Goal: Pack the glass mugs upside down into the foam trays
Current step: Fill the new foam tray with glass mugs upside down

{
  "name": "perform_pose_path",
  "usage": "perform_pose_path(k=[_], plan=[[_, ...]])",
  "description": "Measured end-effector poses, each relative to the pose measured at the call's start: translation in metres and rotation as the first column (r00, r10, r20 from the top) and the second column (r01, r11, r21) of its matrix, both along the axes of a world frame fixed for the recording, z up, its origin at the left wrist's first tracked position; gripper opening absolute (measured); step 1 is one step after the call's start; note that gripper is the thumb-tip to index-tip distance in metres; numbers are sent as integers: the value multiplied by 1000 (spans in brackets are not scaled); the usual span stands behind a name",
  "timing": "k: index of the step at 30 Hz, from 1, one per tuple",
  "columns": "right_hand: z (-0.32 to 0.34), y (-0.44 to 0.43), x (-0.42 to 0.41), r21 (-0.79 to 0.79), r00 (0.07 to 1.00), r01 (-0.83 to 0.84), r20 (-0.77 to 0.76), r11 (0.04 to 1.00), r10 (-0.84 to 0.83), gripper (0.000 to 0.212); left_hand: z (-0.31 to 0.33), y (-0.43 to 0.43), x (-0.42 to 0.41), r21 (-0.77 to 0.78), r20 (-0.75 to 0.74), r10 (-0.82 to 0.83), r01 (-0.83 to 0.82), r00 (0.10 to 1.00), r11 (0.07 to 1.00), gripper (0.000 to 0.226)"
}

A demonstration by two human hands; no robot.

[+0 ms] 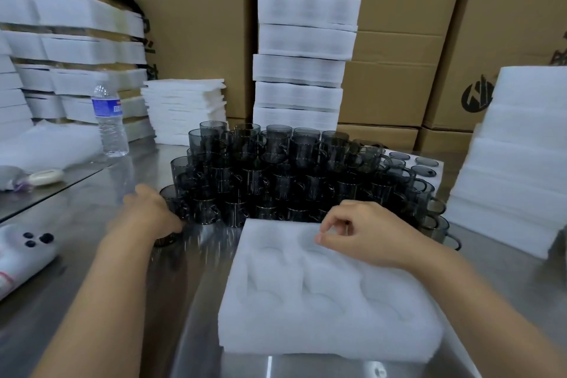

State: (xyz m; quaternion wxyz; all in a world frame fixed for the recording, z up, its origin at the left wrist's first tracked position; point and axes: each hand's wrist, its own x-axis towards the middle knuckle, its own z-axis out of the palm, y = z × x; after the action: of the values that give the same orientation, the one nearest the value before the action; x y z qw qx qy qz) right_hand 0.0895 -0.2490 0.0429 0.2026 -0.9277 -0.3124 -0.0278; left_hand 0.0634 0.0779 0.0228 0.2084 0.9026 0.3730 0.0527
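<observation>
Warehouse packing stn. Printed cardboard cartons (399,49) fill top of frame; foam tray stacks (303,64) center & left. Steel worktable (92,301) below.

Left of the foam tray (328,301) the steel table (196,261) gives a wide lane up to the left hand (147,212), which grips a mug (170,199) at the pile's corner. Just behind the tray, the stacked glass mugs (276,175) wall off its far edge. Right of the tray, a narrow strip of table runs to the foam sheet stack (515,163). The right hand (365,233) hovers over the tray's far pockets; the near pockets are reachable from above.
</observation>
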Motion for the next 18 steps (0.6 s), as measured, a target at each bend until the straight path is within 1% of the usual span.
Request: perform_pose_path(k=[2, 3, 4, 6, 8, 9, 11, 13, 14, 15, 16, 17, 18], plan=[[0, 4, 1, -46, 999, 23, 25, 999, -22, 25, 7, 1, -2, 53, -31, -7, 9, 999, 999, 81], [-1, 6, 0, -72, 999, 33, 42, 997, -30, 26, 13, 1, -4, 81, -8, -14, 15, 1000, 997, 78], [-1, 8, -1, -97, 998, 35, 58, 995, -29, 27, 20, 1, -7, 99, 52, -20, 15, 998, 995, 76], [1, 9, -4, -132, 997, 29, 74, 991, -20, 28, 34, -6, -12, 134, 256, -43, 9, 966, 991, 69], [5, 7, -7, -145, 998, 24, 64, 989, -14, 30, 45, -25, -18, 162, 454, -123, 54, 883, 985, 62], [8, 6, -9, -161, 998, 29, 56, 987, -20, 32, 48, -37, -19, 135, 527, -167, 112, 834, 984, 60], [12, 2, -13, -210, 998, 61, 46, 976, -52, 37, 50, -65, -21, 50, 634, -241, 272, 734, 961, 59], [15, 1, -15, -267, 994, 103, 66, 958, -88, 44, 48, -92, -21, -1, 718, -299, 430, 629, 903, 58], [16, 1, -17, -263, 991, 122, 91, 957, -101, 47, 46, -105, -21, -3, 752, -326, 497, 573, 868, 58], [18, 2, -18, -194, 986, 144, 110, 970, -124, 50, 43, -117, -21, 13, 779, -355, 552, 517, 834, 58], [21, 3, -19, -52, 981, 174, 95, 983, -168, 52, 40, -126, -20, 42, 796, -384, 590, 468, 806, 57], [24, 5, -20, 145, 977, 205, 30, 968, -212, 54, 37, -134, -18, 77, 806, -410, 612, 427, 787, 57], [26, 6, -20, 334, 972, 232, -60, 914, -225, 54, 33, -141, -16, 112, 814, -432, 624, 389, 773, 57]])
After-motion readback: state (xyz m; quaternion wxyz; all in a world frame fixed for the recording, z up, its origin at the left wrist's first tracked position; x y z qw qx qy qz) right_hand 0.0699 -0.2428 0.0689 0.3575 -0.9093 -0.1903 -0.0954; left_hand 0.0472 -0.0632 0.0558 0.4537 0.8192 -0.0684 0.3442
